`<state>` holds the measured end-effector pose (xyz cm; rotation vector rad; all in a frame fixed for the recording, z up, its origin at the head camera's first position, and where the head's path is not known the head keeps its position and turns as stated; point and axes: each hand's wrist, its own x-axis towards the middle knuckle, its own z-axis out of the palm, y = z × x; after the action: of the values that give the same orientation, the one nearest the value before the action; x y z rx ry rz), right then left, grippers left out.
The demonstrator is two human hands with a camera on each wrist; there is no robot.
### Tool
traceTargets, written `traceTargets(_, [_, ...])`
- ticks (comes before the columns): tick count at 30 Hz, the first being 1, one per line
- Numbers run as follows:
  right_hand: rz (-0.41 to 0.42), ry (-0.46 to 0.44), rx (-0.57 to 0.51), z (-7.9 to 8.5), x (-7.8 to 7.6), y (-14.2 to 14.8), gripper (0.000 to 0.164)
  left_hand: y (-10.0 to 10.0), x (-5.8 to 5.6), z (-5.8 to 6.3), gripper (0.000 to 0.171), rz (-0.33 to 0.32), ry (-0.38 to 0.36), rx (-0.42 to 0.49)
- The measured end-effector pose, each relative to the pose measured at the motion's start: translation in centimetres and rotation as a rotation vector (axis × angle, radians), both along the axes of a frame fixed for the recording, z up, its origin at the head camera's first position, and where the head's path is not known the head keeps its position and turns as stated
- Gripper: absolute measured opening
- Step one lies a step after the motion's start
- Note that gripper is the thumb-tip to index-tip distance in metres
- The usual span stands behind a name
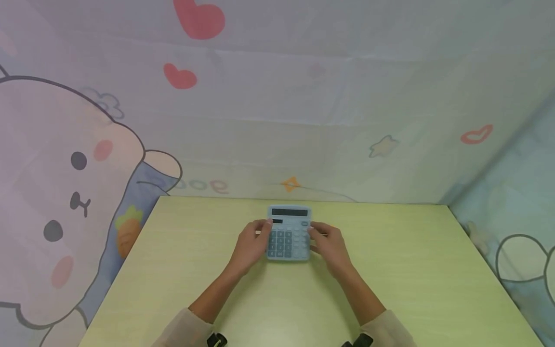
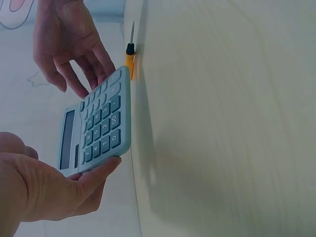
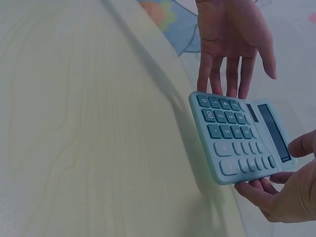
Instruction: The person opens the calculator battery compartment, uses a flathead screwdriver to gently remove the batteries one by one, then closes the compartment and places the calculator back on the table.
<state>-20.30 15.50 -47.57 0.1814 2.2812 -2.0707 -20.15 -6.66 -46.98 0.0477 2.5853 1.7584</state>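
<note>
A light blue calculator (image 1: 289, 236) is held between both hands near the far side of the table. My left hand (image 1: 251, 243) grips its left side, thumb by the small dark panel under the display. On the opposite side my right hand (image 1: 331, 245) holds the edge, its thumb near the keys. The calculator (image 2: 101, 121) looks tilted and raised off the table in the left wrist view. Beyond it lies a screwdriver (image 2: 130, 60) with an orange handle and thin metal shaft; the head view does not show it.
The pale wooden table (image 1: 403, 270) ends at a straight far edge just behind the calculator. A printed cloth backdrop (image 1: 277, 96) with hearts and a cartoon animal hangs behind and along the sides.
</note>
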Motion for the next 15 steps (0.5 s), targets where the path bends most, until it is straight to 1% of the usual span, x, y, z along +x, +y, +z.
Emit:
traceTargets(6, [-0.005, -0.001, 0.009, -0.13, -0.13, 0.05, 0.043, -0.01, 0.08, 0.13, 0.059, 0.038, -0.008, 0.021])
traceTargets(11, [0.001, 0.011, 0.020, 0.00, -0.13, 0.25, 0.043, 0.05, -0.11, 0.22, 0.058, 0.040, -0.001, 0.032])
traceTargets(15, [0.005, 0.027, 0.001, 0.17, -0.14, 0.27, 0.041, 0.00, -0.27, 0.31, 0.054, 0.057, 0.015, 0.029])
